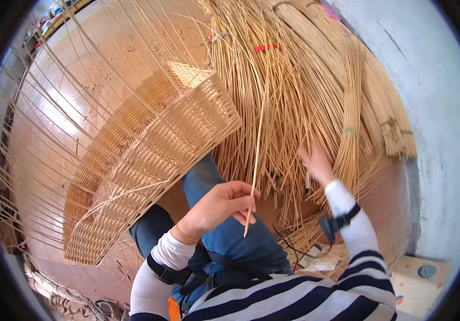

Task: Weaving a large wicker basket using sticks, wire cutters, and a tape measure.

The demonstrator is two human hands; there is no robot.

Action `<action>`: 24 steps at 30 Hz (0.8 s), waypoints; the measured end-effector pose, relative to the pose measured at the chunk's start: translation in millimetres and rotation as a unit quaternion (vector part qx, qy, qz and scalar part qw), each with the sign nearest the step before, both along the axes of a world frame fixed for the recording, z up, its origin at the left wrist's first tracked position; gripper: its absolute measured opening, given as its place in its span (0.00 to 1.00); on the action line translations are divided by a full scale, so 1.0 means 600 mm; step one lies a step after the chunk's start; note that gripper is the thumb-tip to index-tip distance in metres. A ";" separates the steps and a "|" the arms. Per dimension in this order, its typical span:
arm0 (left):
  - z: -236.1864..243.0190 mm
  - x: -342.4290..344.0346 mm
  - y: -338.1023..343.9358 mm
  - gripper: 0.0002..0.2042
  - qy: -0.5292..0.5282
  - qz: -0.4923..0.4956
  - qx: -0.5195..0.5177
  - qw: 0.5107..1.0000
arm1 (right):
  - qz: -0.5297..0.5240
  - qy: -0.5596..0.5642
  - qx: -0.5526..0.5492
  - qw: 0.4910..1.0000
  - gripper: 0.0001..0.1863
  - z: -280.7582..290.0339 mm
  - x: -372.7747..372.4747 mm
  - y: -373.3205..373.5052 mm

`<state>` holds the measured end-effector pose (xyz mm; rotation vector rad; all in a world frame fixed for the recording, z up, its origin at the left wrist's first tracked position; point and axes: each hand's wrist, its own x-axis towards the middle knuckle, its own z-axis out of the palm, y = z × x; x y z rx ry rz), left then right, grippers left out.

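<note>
I have the left hand [216,207] near the middle, its fingers [238,187] pinching one pale cane [257,152]. The right hand [318,163] is at the near right part of the cane pile [299,101]; I cannot tell whether its fingers grasp anything. The woven basket [173,131] rests tilted on the left, beyond the left hand.

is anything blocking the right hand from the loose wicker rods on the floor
Nothing visible does: the right hand is at the near right edge of the loose wicker rods. The tied wicker bundle lies just to its right, not between them.
</note>
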<state>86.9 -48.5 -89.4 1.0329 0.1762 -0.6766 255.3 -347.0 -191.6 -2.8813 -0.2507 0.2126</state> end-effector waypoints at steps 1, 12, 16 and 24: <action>-0.001 -0.002 0.013 0.13 -0.002 0.013 -0.001 1.000 | 0.017 0.158 0.176 0.971 0.37 0.021 -0.040 0.034; -0.003 -0.035 0.028 0.18 -0.119 0.129 0.142 0.974 | 0.116 0.448 0.486 0.742 0.14 0.118 -0.296 0.202; 0.085 -0.053 0.055 0.16 -0.268 0.165 0.328 0.891 | 0.177 0.394 0.473 0.767 0.11 0.110 -0.346 0.228; 0.134 -0.166 0.186 0.04 -0.353 0.523 0.279 0.724 | 0.264 0.092 0.440 0.854 0.09 0.185 -0.201 0.317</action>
